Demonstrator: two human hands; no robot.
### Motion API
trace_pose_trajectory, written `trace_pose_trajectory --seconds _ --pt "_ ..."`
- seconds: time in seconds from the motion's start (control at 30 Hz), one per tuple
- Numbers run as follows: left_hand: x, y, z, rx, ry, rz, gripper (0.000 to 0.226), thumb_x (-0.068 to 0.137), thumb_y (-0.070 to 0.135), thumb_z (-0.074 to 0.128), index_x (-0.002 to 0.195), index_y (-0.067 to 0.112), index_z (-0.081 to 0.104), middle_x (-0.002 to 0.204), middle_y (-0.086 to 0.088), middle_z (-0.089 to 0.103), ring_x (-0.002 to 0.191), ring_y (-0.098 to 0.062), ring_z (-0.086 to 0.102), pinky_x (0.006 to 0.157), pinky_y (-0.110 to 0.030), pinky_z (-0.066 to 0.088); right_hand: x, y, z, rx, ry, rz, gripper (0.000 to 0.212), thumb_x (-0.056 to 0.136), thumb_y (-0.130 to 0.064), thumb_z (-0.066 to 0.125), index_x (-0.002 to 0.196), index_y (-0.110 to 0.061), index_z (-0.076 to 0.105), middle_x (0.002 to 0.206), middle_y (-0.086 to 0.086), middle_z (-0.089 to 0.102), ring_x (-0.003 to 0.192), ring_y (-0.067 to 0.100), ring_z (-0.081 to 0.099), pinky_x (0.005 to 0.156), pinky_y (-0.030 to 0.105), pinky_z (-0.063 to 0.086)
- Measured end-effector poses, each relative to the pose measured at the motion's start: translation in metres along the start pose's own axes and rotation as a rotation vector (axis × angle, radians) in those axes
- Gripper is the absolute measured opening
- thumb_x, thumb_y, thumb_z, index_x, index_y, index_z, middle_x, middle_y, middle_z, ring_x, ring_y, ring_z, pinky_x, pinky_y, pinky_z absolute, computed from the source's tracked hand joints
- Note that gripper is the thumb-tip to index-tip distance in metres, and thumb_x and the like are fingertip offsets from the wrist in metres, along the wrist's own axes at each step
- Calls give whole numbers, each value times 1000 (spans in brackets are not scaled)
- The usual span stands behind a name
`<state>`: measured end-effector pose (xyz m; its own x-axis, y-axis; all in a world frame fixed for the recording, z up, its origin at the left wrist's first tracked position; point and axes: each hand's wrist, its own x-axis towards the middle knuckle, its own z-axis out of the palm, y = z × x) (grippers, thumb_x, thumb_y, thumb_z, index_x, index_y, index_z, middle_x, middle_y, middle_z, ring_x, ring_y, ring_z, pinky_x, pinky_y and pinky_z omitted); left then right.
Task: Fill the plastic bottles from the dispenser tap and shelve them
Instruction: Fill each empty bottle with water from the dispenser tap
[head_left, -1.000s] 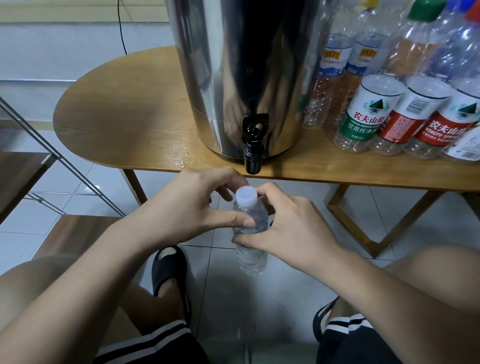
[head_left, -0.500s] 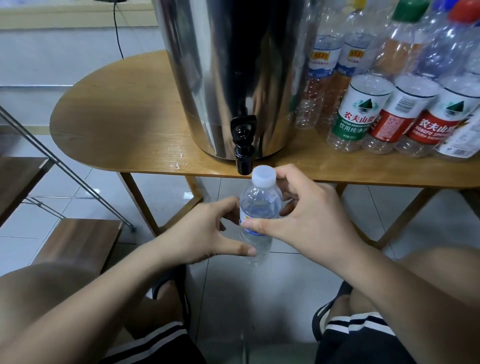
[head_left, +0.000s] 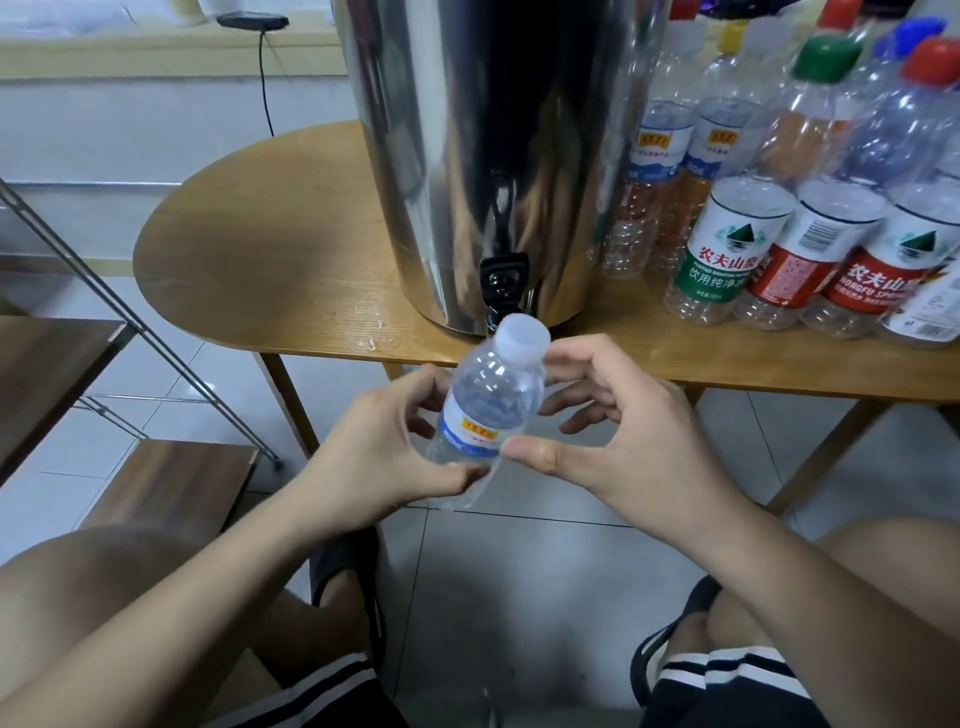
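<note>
A small clear plastic bottle (head_left: 488, 405) with a white cap (head_left: 521, 336) and a blue-and-yellow label is tilted to the right just below the black tap (head_left: 503, 283) of the steel dispenser (head_left: 493, 156). My left hand (head_left: 374, 457) grips its lower body from the left. My right hand (head_left: 623, 431) is beside it on the right with fingers spread off the bottle; only the thumb tip rests near its lower edge. The cap hides the tap's spout.
The dispenser stands on a rounded wooden table (head_left: 260, 249). Several capped bottles (head_left: 727, 244) crowd the table's right side. A metal-framed rack with wooden shelves (head_left: 171, 483) stands at the left. My knees and sandalled feet are on the tiled floor below.
The capped bottle rose from below the table edge to just under the tap and tilted right. My left hand took hold of its body and my right hand's fingers opened off it.
</note>
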<state>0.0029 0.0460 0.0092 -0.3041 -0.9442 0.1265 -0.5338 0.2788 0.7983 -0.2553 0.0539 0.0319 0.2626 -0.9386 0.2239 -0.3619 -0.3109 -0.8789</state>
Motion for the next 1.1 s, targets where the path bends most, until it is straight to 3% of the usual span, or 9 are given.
trace_pose_trajectory --seconds 0.17,0.27,0.53,0.77,1.1 --pt "-2 2 -36 -142 134 24 58 72 29 95 125 32 72 119 4 81 112 -23 77 103 -58 58 1 11 6 9 -1 12 59 78 -62 86 126 -37 63 117 -12 74 108 16 74 86 42 62" --pt "4 1 -58 -240 250 57 63 73 30 94 131 20 71 125 -4 79 116 -33 76 103 -64 58 2 15 8 -10 -7 29 50 83 -59 82 124 -35 66 113 -13 74 106 13 74 84 34 62" --pt "36 -6 -106 -228 518 58 59 82 24 95 135 14 69 128 0 79 121 -22 75 107 -52 58 7 22 16 -18 -22 81 25 92 -38 84 112 -33 70 102 -10 76 97 12 74 78 22 57" --pt "85 -37 -128 -60 558 -49 58 79 45 96 127 25 70 118 9 80 110 -14 76 100 -50 62 11 30 19 -49 -61 103 20 95 -34 81 112 -33 70 99 -12 75 93 14 72 76 22 55" --pt "147 -71 -142 -268 589 -195 56 80 48 94 122 15 78 110 0 83 103 -18 80 99 -51 64 13 36 18 -57 -47 136 18 95 -31 80 110 -34 71 96 -12 74 88 13 70 77 23 55"
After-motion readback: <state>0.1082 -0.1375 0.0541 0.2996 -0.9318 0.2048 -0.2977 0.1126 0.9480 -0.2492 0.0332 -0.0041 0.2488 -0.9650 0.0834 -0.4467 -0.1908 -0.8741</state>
